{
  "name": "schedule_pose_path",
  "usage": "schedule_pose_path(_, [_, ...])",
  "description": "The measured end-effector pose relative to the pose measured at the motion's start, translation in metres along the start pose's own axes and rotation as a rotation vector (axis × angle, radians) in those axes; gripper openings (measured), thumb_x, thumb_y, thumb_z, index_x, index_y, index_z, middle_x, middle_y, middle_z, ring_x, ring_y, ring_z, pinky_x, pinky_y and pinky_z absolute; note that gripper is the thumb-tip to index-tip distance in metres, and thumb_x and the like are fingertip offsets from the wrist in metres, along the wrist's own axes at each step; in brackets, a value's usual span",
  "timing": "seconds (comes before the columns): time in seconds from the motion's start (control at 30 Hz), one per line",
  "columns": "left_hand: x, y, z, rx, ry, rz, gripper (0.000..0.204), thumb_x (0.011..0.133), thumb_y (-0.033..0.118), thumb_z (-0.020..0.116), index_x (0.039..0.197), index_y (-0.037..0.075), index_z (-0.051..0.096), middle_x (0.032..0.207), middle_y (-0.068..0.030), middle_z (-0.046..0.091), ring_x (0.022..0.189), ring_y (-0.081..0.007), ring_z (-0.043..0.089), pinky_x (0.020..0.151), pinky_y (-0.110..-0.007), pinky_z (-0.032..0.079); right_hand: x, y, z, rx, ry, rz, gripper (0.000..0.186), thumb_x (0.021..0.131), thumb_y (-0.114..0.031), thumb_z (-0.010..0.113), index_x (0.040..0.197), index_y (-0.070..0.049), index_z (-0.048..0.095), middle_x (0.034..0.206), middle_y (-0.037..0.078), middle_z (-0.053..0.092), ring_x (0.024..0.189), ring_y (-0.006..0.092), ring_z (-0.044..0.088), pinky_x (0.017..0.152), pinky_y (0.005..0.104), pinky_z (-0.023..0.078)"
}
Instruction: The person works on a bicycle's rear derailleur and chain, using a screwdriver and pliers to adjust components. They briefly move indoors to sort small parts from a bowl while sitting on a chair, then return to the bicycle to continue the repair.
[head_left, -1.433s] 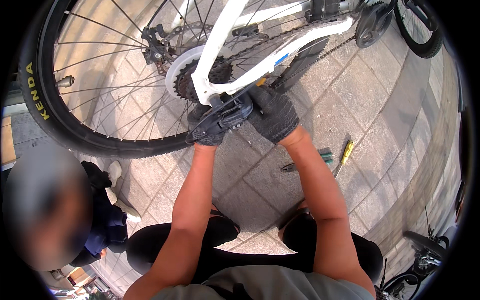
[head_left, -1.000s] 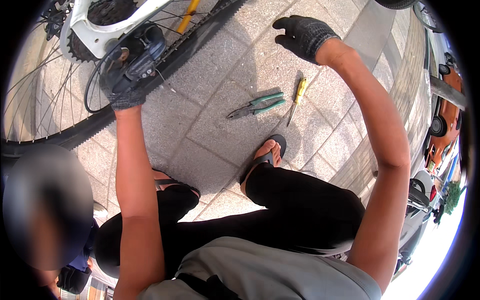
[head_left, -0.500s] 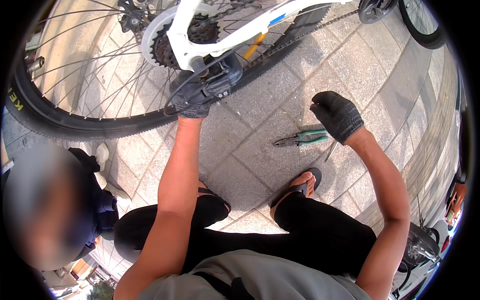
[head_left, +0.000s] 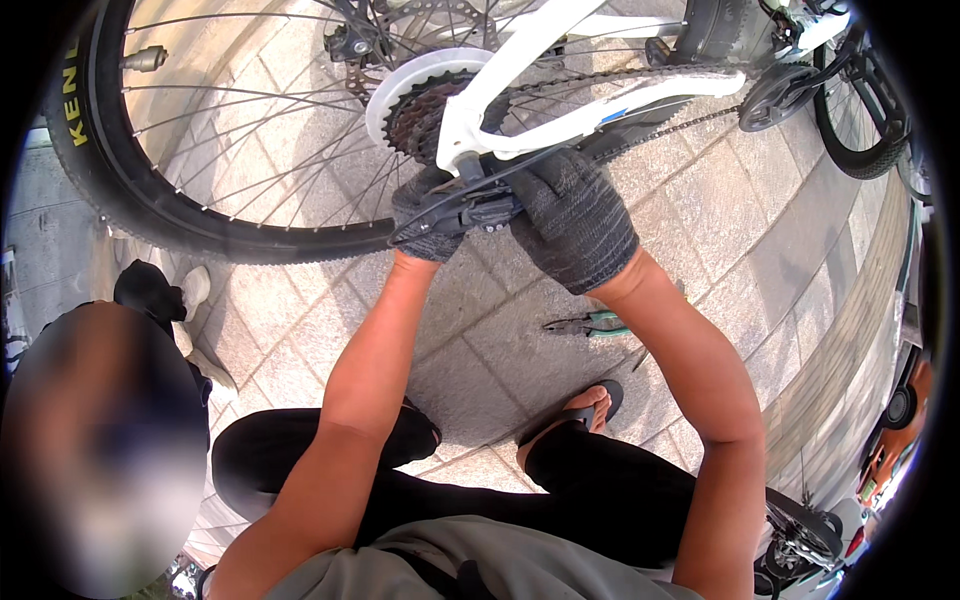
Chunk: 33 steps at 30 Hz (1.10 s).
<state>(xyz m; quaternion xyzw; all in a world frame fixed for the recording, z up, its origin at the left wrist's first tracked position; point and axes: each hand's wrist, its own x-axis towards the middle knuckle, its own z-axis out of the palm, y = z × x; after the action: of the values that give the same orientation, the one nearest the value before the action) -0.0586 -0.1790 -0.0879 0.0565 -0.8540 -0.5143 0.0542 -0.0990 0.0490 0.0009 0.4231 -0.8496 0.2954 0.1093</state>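
Both hands wear dark grey knit gloves and meet at the black rear derailleur (head_left: pixel 490 213) of a white bicycle. My left hand (head_left: pixel 428 218) is closed round its left side, with a black cable looping across the glove. From the right, my right hand (head_left: pixel 578 222) is closed against the derailleur just below the white frame (head_left: pixel 530 135); its fingertips are partly hidden. Above the hands are the rear sprockets (head_left: pixel 415 120) with a pale disc behind them. The chain (head_left: pixel 690 128) runs off to the right toward the crank.
Green-handled pliers (head_left: pixel 590 323) lie on the paving (head_left: pixel 490 350), partly behind my right forearm, beside a thin rod. The rear tyre (head_left: pixel 200 235) curves round on the left. A person (head_left: pixel 100 450) is close at my left. More bicycle wheels (head_left: pixel 860 120) stand at upper right.
My right hand has moved up and left from above the pliers to the derailleur. My left hand stays on it. The bicycle sits further right and lower in view.
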Motion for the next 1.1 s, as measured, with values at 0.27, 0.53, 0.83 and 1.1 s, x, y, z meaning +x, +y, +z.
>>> schedule_pose_path(0.27, [-0.007, -0.014, 0.009, -0.118, 0.124, -0.046, 0.036, 0.084, 0.021, 0.081, 0.116, 0.006, 0.073, 0.104, -0.0103, 0.078, 0.095, -0.0264, 0.076, 0.083, -0.035, 0.06, 0.0, 0.011, 0.038, -0.184, 0.099, -0.14, 0.05, 0.083, -0.021, 0.071, 0.13, -0.005, 0.066, 0.123, 0.016, 0.065, 0.112, 0.0357, 0.064, 0.099, 0.0503, 0.051])
schedule_pose_path(0.53, [-0.008, 0.012, 0.006, -0.143, 0.088, -0.074, 0.035, 0.084, 0.02, 0.081, 0.115, 0.006, 0.074, 0.107, -0.0085, 0.078, 0.098, -0.0227, 0.076, 0.083, -0.034, 0.059, 0.0, 0.019, 0.036, -0.129, 0.101, -0.138, 0.044, 0.084, -0.023, 0.069, 0.125, -0.008, 0.068, 0.12, 0.013, 0.066, 0.109, 0.0327, 0.066, 0.096, 0.0482, 0.052])
schedule_pose_path(0.83, [-0.007, -0.015, 0.019, -0.938, 0.123, -0.149, 0.026, 0.107, 0.034, 0.06, 0.113, 0.008, 0.066, 0.096, -0.0044, 0.071, 0.088, -0.0173, 0.07, 0.078, -0.033, 0.058, -0.009, 0.009, 0.053, 0.12, 0.302, 0.227, 0.045, 0.074, -0.021, 0.082, 0.116, -0.009, 0.072, 0.112, 0.012, 0.069, 0.102, 0.0313, 0.068, 0.088, 0.0419, 0.056])
schedule_pose_path(1.1, [-0.002, -0.024, 0.014, -0.461, 0.182, -0.104, 0.028, 0.099, 0.026, 0.071, 0.114, 0.002, 0.072, 0.101, -0.008, 0.076, 0.091, -0.0179, 0.071, 0.08, -0.034, 0.056, -0.022, -0.023, 0.091, 0.878, 0.479, 0.758, 0.029, 0.092, -0.019, 0.076, 0.114, -0.001, 0.071, 0.095, 0.012, 0.073, 0.08, 0.022, 0.07, 0.074, 0.0346, 0.058])
